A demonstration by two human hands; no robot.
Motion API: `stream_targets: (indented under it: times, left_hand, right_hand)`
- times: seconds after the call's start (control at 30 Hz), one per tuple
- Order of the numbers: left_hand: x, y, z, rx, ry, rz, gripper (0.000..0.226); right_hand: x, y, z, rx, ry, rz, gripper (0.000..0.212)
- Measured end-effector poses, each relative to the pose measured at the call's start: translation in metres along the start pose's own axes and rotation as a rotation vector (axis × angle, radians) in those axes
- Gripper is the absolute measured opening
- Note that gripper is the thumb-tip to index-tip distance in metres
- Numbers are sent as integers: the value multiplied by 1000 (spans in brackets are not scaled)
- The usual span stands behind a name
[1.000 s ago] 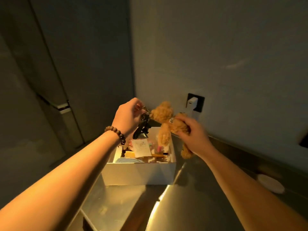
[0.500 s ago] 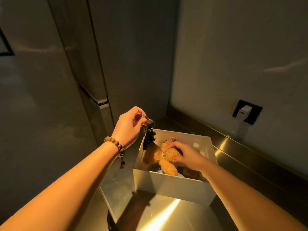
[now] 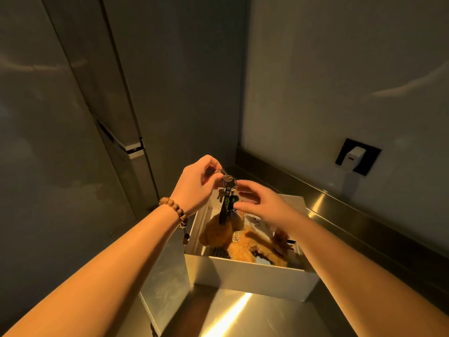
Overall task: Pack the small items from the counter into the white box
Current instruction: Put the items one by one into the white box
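The white box stands on the steel counter near the corner. A tan plush bear lies inside it on top of other small items. My left hand, with a bead bracelet on the wrist, pinches a key ring from which keys and dark charms dangle over the box. My right hand hovers just right of the key ring with its fingers spread, holding nothing.
A wall socket with a white plug sits on the wall at the right. Tall dark cabinet doors stand to the left. The counter's left edge runs close beside the box.
My right hand has let go of the plush bear inside the box and risen to the key ring. The left hand still holds the keys above the box.
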State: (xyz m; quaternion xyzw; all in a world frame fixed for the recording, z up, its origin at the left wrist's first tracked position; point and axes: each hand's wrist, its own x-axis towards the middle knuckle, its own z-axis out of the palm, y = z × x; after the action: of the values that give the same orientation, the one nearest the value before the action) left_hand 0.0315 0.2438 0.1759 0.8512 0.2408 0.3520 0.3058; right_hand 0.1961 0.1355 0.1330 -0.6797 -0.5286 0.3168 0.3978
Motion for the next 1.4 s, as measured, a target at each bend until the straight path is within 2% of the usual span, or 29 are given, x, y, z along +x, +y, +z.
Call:
stream_targets:
  times: [0.17,0.27,0.53,0.8,0.9,1.0,1.13,1.2,1.4]
  left_hand:
    - [12,-1,16,-70,7,-8,6]
    - [16,-11,21,-99,9,-20,6]
    - [17,-62,27,112,-6,-95,8]
    - [6,-97,26,220,-81,-171,32]
    - [-2,-108,24,246,-107,-208,38]
    - [-9,-114,24,231,-129,-242,42]
    - [-16,-119,27,236,-147,-256,45]
    - [-18,-117,28,242,-143,-249,45]
    - [-18,-99,32,255,-141,-197,49]
  right_hand:
    - [14,-17,3,124,171,-74,22]
    - [24,-15,4,147,290,-49,10]
    - [66,-4,23,170,355,85,16]
    - [107,26,57,220,539,297,11]
    - [113,33,70,249,494,394,11]
    - [114,36,78,274,364,494,11]
    - [113,28,77,392,216,612,23]
    - [111,21,73,402,210,643,29]
    - [86,2,51,524,257,557,45]
